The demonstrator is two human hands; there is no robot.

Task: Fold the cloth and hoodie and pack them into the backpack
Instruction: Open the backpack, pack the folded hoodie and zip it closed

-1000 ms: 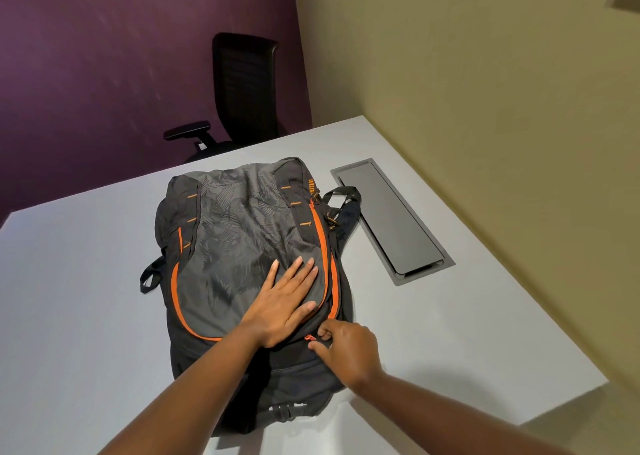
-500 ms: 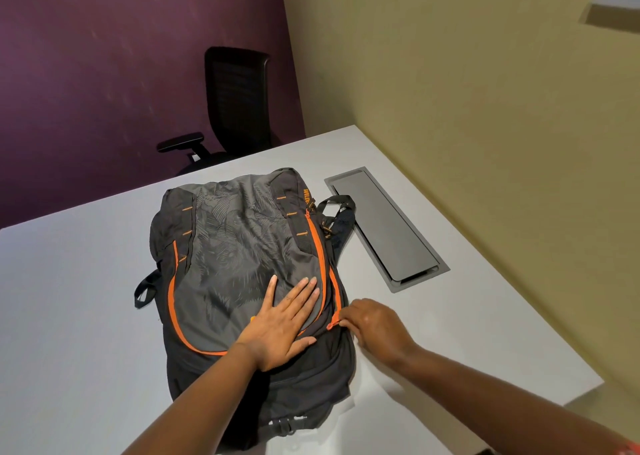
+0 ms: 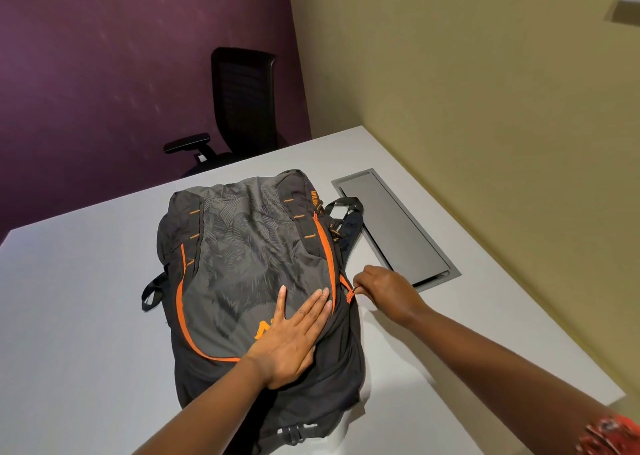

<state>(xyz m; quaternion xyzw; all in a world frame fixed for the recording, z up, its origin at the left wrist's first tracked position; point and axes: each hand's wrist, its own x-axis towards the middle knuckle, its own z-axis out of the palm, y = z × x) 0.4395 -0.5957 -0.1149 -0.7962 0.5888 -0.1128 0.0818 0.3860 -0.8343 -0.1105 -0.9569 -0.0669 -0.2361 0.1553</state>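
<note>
Left hand point(image 3: 294, 337) lies flat on the backpack point(image 3: 249, 267), fingers straight and together, palm pressing the grey front panel near its lower right part, beside an orange logo partly covered by the hand. Right hand point(image 3: 384, 292) is at the backpack's right edge, fingers curled, pinching the orange zipper pull point(image 3: 350, 293). Pull sits about halfway down the right side, where the orange zipper line point(image 3: 325, 247) runs from the top of the pack.

Backpack lies flat on the white worktop point(image 3: 69, 316), front panel up, top end away from the person, bottom end towards the camera. Dark grey and black body, leaf-like print on the panel, orange piping curving down the left side and across the lower part. Looks filled out; cloth and hoodie not visible from outside. Black strap loop point(image 3: 150, 290) sticks out on the left, carry handle and strap point(image 3: 346, 209) stick out at the upper right. Black buckle point(image 3: 294, 432) at the near end.

Grey cable hatch point(image 3: 398, 233) is set into the worktop just right of the backpack, close to the yellow wall. Black office chair point(image 3: 242, 108) stands behind the far edge, against the purple wall. Red patterned sleeve point(image 3: 613, 434) shows on the right arm at the frame's corner.
</note>
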